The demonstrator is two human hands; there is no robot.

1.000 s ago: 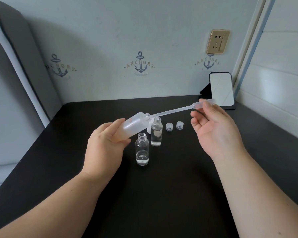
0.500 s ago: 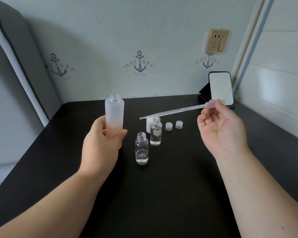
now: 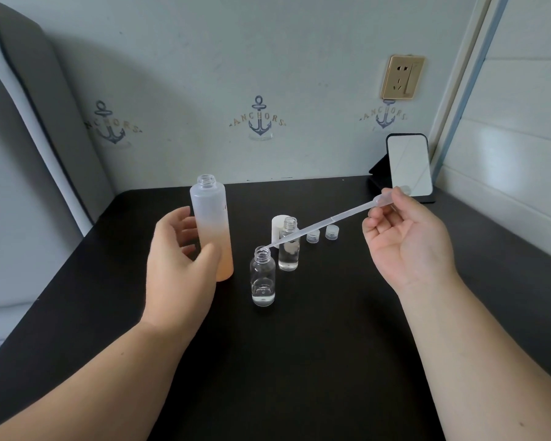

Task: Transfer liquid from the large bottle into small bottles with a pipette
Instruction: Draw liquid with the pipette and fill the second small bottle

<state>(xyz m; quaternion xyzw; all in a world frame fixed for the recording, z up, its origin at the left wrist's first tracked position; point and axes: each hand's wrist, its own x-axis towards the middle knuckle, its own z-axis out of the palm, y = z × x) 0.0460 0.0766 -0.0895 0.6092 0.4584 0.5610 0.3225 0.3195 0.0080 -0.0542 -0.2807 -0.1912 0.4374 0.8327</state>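
Note:
The large frosted bottle [image 3: 211, 224], white fading to orange at the base, stands upright and uncapped on the black table [image 3: 299, 361]. My left hand [image 3: 178, 262] is curled loosely round its lower half, thumb in front. My right hand [image 3: 407, 240] pinches the bulb end of the clear pipette [image 3: 331, 221]. The pipette slants down to the left, its tip at the mouth of the nearer small glass bottle [image 3: 262, 281], which has a little clear liquid at the bottom. A second small bottle [image 3: 289, 253], fuller, stands just behind it.
A white cap [image 3: 278, 221] stands behind the small bottles, and two small clear caps [image 3: 313, 236] [image 3: 332, 232] lie to their right. A phone on a stand [image 3: 409, 165] leans at the back right corner. Walls close the table at the back and right.
My left hand has righted the large bottle from its tilt and lowered it to the table. My right hand has drawn the pipette out and swung its tip down to the nearer small bottle's mouth.

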